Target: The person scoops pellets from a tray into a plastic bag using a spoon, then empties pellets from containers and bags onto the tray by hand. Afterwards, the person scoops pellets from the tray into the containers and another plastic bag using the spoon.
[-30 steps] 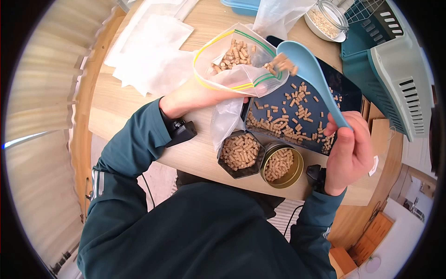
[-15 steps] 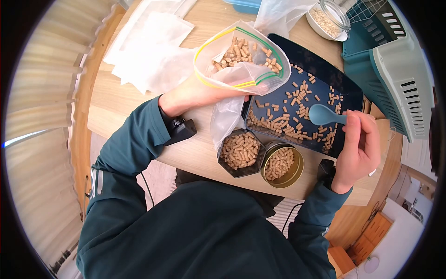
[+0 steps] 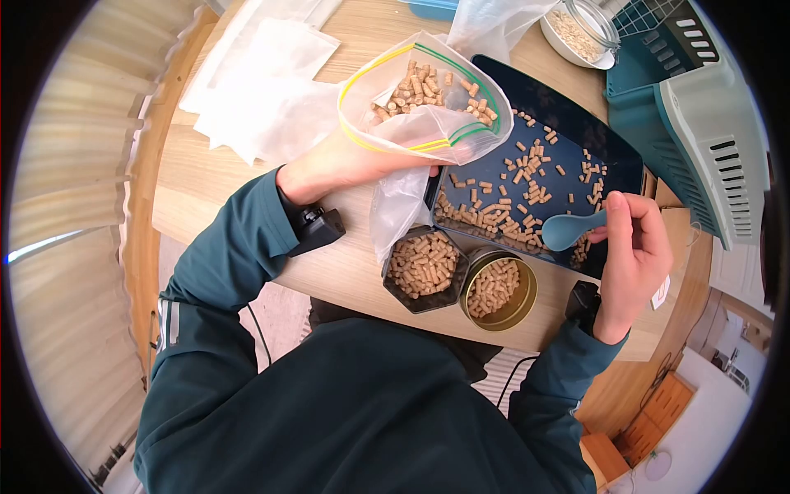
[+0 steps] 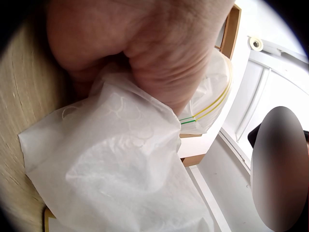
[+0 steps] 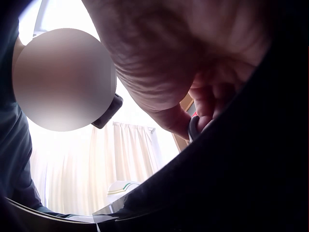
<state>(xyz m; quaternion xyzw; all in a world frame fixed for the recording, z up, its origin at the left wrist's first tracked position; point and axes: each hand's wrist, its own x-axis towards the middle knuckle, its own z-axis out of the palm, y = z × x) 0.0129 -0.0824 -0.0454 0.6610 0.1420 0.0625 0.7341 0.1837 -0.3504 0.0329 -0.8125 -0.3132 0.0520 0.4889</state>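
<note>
My left hand [image 3: 350, 165] grips a clear zip bag [image 3: 415, 132] from below, its mouth spread wide with wood pellets [image 3: 417, 85] inside. In the left wrist view, the hand curls round the bunched plastic. With thumb and fingers my right hand [image 3: 635, 259] pinches a blue spoon [image 3: 564, 233] by its handle. The spoon's bowl is low at the near side of a dark blue tray [image 3: 607, 136], among scattered pellets [image 3: 494, 216]. The bag hangs over the tray's left end. Much of the spoon's handle is hidden by the right hand.
A black hexagonal container [image 3: 399, 298] and a round gold tin [image 3: 520, 309], both holding pellets, stand before the tray. White sheets [image 3: 276, 90] lie at the left. A teal and grey pet carrier [image 3: 708, 140] and a white bowl with a glass jar [image 3: 609, 62] are at the right back.
The spoon tipped pellets into the bag, then swung back down to the tray's near right side with the right hand. The left hand and bag stayed nearly in place.
</note>
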